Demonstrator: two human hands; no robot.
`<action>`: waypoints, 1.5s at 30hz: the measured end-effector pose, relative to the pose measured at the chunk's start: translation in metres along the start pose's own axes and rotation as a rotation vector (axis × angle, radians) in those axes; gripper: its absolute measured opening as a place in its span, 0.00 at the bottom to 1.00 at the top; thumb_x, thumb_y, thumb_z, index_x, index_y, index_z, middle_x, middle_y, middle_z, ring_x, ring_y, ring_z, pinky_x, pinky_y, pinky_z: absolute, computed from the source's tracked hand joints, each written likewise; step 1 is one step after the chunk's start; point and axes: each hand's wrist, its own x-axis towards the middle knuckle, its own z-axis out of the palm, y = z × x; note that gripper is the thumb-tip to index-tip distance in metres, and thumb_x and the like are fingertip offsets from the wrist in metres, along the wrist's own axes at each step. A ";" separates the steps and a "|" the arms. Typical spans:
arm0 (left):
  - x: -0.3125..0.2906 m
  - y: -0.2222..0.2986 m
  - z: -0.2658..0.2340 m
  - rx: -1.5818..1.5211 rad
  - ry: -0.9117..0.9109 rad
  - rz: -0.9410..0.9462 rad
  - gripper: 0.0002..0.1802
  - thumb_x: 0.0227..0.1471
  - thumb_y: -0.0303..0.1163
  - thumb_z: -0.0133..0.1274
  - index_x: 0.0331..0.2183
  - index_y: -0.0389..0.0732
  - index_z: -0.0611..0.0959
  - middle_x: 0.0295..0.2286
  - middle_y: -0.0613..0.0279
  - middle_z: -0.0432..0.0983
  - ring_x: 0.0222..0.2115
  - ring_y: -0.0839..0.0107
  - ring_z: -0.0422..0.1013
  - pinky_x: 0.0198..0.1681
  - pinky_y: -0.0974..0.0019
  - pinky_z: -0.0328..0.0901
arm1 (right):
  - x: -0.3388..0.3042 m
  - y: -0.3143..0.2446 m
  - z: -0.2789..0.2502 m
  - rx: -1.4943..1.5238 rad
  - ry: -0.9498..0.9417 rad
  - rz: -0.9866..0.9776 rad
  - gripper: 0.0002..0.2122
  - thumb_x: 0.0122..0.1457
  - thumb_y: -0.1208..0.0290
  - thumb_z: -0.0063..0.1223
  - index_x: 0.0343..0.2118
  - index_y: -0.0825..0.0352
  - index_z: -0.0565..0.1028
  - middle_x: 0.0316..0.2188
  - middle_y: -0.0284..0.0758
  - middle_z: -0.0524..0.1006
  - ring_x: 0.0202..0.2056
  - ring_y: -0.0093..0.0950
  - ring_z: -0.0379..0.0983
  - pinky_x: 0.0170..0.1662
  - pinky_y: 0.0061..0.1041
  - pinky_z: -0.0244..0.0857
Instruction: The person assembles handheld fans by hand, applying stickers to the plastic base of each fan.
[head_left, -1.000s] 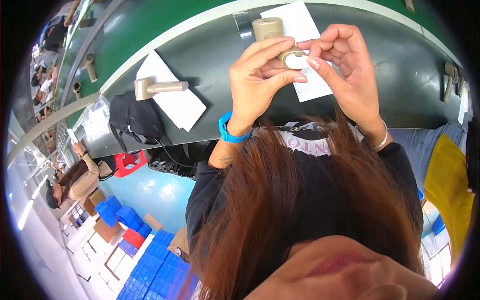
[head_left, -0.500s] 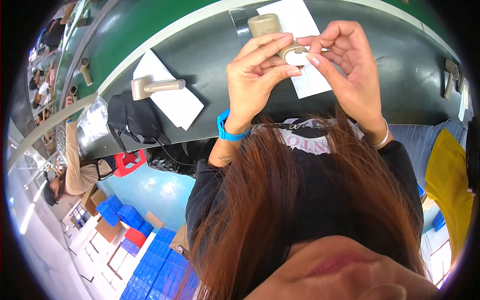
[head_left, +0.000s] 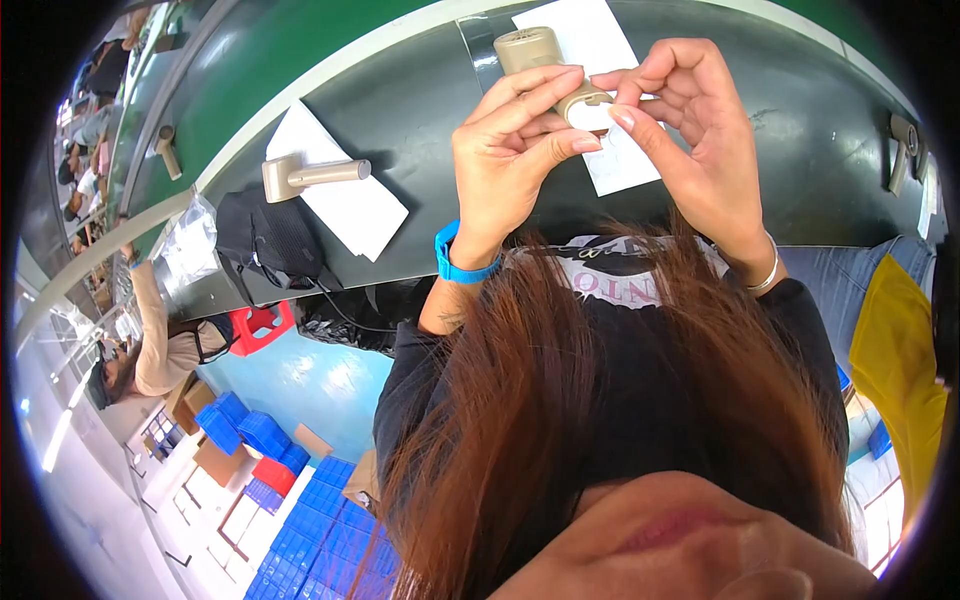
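My left hand [head_left: 512, 140] is wrapped round the handle of a beige, hair-dryer-shaped device [head_left: 530, 50]. Its round head with a slotted grille points away from me, and the handle's end, with a white inner face [head_left: 590, 113], is turned up toward me. At the rim of that white end, my right hand [head_left: 690, 120] has thumb and forefinger pinched together. Whatever sits in the pinch is too small and covered to name. Beneath the hands lies a white sheet of paper [head_left: 622, 165] on the dark table.
To the left, another beige device [head_left: 330, 172] rests on folded white paper [head_left: 385, 222]. Near it are a black backpack [head_left: 262, 235] and clear plastic bags [head_left: 190, 245]. One more device [head_left: 902, 150] lies at the far right. A co-worker [head_left: 165, 350] sits at the left; blue crates [head_left: 320, 510] are stacked behind.
My hands hold nearly the same pose, with only a slight shift of the right fingers. The co-worker's hand at the left has moved back from the bench, and the device by it no longer shows.
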 end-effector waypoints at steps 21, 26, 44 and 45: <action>-0.003 0.002 0.003 0.004 0.009 -0.029 0.20 0.42 0.13 0.55 0.42 0.29 0.76 0.45 0.54 0.66 0.37 0.67 0.73 0.41 0.70 0.72 | -0.002 -0.002 0.003 -0.086 0.042 -0.049 0.13 0.52 0.84 0.49 0.38 0.68 0.61 0.28 0.32 0.71 0.40 0.24 0.72 0.42 0.21 0.64; -0.004 0.003 0.007 -0.006 0.011 -0.032 0.19 0.43 0.14 0.55 0.42 0.29 0.76 0.44 0.54 0.66 0.37 0.67 0.73 0.41 0.70 0.71 | -0.002 -0.009 0.003 -0.340 0.083 -0.092 0.13 0.50 0.83 0.52 0.37 0.68 0.64 0.25 0.32 0.72 0.35 0.23 0.72 0.39 0.21 0.63; -0.006 0.000 0.007 0.043 -0.024 0.009 0.19 0.44 0.14 0.55 0.42 0.29 0.76 0.45 0.53 0.66 0.36 0.67 0.73 0.39 0.69 0.72 | -0.009 -0.008 0.002 -0.416 0.147 -0.154 0.17 0.48 0.81 0.55 0.40 0.66 0.61 0.25 0.31 0.74 0.31 0.20 0.69 0.37 0.20 0.58; -0.007 0.000 0.007 0.082 -0.042 0.037 0.18 0.45 0.14 0.53 0.42 0.29 0.76 0.46 0.51 0.66 0.35 0.66 0.74 0.39 0.67 0.72 | -0.010 -0.008 0.003 -0.417 0.148 -0.156 0.17 0.48 0.81 0.55 0.40 0.66 0.61 0.25 0.31 0.74 0.31 0.20 0.69 0.37 0.20 0.58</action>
